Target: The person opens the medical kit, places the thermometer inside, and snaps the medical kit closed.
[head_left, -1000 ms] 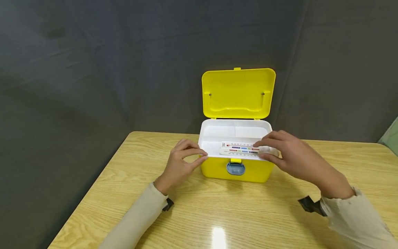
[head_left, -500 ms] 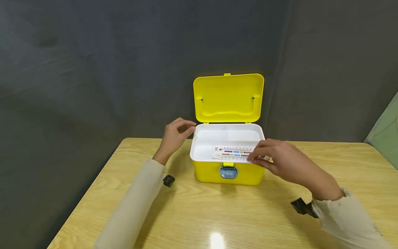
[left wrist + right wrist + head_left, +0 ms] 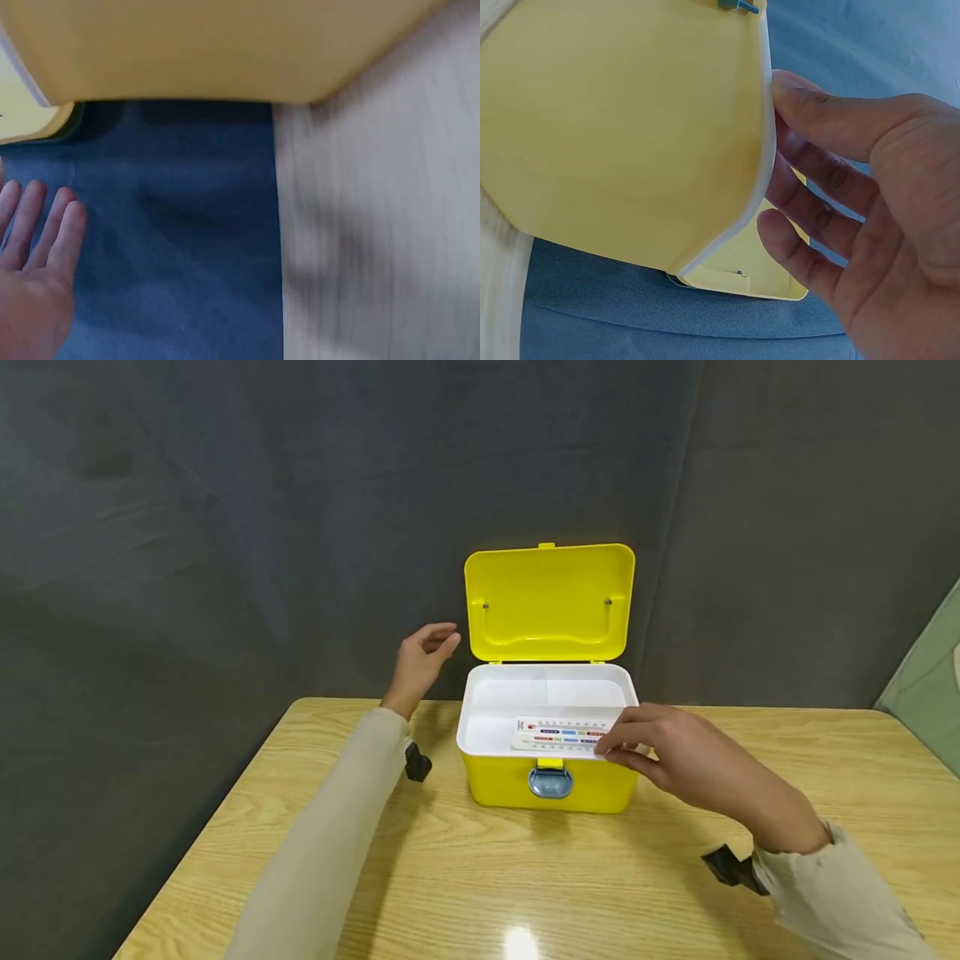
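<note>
A yellow storage box (image 3: pixel 495 785) stands on the table with its lid (image 3: pixel 551 597) raised. In its white tray (image 3: pixel 487 727) lie flat white thermometers (image 3: pixel 555 737), printed with scales and coloured bars. My right hand (image 3: pixel 667 747) reaches over the front right corner and pinches their right end, which the fingers hide. In the right wrist view, the thumb (image 3: pixel 799 97) is right at the box's pale rim and the other fingers curl behind it. My left hand (image 3: pixel 420 664) is in the air left of the lid, holding nothing. Its fingers (image 3: pixel 67 232) extend loosely in the left wrist view.
A dark cloth (image 3: pixel 225 527) hangs behind the wooden table (image 3: pixel 465 877). A grey-blue latch (image 3: pixel 551 782) hangs on the box front. A thin divider (image 3: pixel 546 683) splits the tray's back part. Something pale green (image 3: pixel 926 685) stands at the far right.
My left hand has left the tray's front left corner and moved back and up beside the lid. The right hand stays at the thermometers. The whole view has shifted slightly.
</note>
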The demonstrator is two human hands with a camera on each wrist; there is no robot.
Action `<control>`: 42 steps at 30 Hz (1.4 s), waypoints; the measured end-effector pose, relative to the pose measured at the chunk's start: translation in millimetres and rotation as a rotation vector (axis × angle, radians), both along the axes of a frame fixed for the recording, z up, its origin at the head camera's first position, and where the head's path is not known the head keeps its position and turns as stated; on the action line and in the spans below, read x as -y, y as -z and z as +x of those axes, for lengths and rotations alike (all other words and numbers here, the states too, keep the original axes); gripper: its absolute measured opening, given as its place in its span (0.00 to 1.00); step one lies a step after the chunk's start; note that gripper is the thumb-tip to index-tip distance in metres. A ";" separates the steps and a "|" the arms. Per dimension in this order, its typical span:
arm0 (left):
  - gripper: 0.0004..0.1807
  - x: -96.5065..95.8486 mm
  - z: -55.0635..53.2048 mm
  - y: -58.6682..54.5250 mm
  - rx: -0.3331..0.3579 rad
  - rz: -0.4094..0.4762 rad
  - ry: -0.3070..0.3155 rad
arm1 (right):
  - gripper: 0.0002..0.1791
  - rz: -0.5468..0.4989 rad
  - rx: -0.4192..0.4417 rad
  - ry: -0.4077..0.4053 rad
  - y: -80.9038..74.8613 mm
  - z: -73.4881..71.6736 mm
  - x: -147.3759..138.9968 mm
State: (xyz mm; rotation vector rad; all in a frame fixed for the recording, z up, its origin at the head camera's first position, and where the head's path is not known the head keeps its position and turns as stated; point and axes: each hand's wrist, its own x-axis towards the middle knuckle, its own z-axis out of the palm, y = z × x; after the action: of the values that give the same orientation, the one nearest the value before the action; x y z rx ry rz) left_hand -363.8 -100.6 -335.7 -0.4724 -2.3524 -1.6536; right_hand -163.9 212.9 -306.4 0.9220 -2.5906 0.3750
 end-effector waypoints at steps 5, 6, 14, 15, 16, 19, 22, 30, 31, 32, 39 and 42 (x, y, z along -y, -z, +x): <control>0.24 -9.1 -1.2 -9.6 0.046 0.062 0.064 | 0.13 0.011 0.000 0.007 -0.4 0.3 0.0; 0.25 -11.3 -1.2 -11.5 0.052 0.064 0.071 | 0.13 0.013 0.000 0.007 -0.5 0.5 0.0; 0.25 -25.5 -0.2 -31.2 0.111 0.057 0.039 | 0.13 0.019 -0.004 0.001 -2.3 0.9 -1.1; 0.25 -26.7 -0.3 -33.0 0.112 0.061 0.034 | 0.14 0.018 -0.006 0.001 -2.6 0.8 -1.2; 0.24 -27.6 -0.2 -34.2 0.113 0.065 0.032 | 0.14 0.018 -0.008 0.000 -3.0 0.8 -1.2; 0.24 -29.1 -0.2 -34.8 0.112 0.076 0.030 | 0.13 0.021 -0.008 0.006 -3.6 1.0 -1.1; 0.23 -29.4 0.2 -33.7 0.099 0.090 0.027 | 0.13 0.023 0.002 0.010 -3.7 1.3 -1.0; 0.22 -30.3 2.9 -35.1 0.069 0.115 0.031 | 0.14 0.024 0.004 0.009 -3.8 1.3 -1.4; 0.22 -30.4 2.9 -35.1 0.066 0.118 0.031 | 0.14 0.024 0.002 0.008 -3.8 1.2 -1.6; 0.22 -30.5 2.8 -35.0 0.066 0.127 0.032 | 0.14 0.024 0.000 0.007 -3.8 1.0 -1.8; 0.22 -32.7 6.1 -32.8 0.063 0.163 0.031 | 0.14 0.026 -0.005 0.009 -3.6 1.0 -3.8; 0.22 -33.3 7.6 -31.7 0.054 0.179 0.035 | 0.14 0.023 -0.004 0.008 -3.1 0.9 -4.5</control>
State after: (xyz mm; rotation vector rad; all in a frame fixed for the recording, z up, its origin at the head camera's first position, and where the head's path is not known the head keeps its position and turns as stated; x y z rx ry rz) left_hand -356.2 -67.3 -304.0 -0.4419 -2.2173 -1.8941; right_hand -163.0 217.4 -303.4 0.9190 -2.5993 0.3411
